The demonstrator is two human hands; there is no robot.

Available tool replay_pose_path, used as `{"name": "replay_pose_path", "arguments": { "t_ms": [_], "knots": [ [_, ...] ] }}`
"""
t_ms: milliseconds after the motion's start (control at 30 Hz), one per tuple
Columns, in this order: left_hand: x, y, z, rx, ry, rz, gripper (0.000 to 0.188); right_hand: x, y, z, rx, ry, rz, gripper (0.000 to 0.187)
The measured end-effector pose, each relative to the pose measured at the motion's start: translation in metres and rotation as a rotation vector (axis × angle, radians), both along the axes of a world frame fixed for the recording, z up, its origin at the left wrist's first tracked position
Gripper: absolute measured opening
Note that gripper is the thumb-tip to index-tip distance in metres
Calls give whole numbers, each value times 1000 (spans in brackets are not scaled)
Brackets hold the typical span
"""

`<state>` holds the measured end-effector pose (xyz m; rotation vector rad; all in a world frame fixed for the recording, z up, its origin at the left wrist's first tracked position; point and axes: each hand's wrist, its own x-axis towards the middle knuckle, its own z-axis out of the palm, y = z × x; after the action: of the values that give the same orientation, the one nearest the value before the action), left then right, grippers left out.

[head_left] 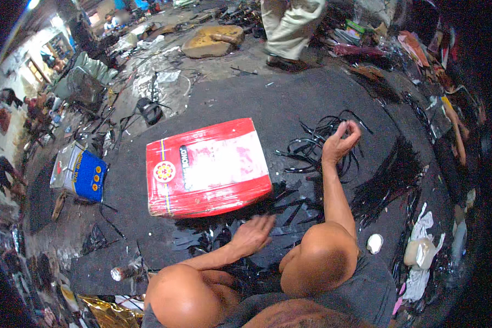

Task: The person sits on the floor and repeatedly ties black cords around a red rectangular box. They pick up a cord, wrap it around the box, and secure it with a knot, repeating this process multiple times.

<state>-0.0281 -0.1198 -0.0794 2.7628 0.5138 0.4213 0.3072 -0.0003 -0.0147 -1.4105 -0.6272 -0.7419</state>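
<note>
My right hand is raised over a loose tangle of shiny black strips on the right. Its fingers curl toward the thumb, and whatever lies between them is too small to make out. My left hand stretches flat, its fingers slightly blurred, above dark flat pieces in front of my knees. Just beyond that hand sits a red and white box wrapped in clear film, with a round flower-like emblem. The box partly covers the dark pieces.
A blue and silver tin stands at the left. Fine black strips spread over the dark mat at the right. A white round lump lies beside my right knee. Farther off are a flat stone block and a standing person's legs.
</note>
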Motion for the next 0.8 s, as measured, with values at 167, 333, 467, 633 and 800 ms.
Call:
{"name": "replay_pose_path", "arguments": {
  "t_ms": [167,333,467,633,800],
  "knots": [
    [-15,3,-3,-376,123,-27,41,-76,-51,93,-285,181,1024,4],
    [-19,32,123,-408,-347,233,26,-137,-88,124,-984,-24,1831,42],
    [-31,51,180,330,-289,429,28,-160,-96,134,-914,64,1766,69],
    [-34,52,184,128,-415,427,33,-159,-90,143,-1197,97,1712,58],
    [-42,46,164,-265,-317,453,33,-163,-85,122,-1027,-261,1706,43]
  ]
}}
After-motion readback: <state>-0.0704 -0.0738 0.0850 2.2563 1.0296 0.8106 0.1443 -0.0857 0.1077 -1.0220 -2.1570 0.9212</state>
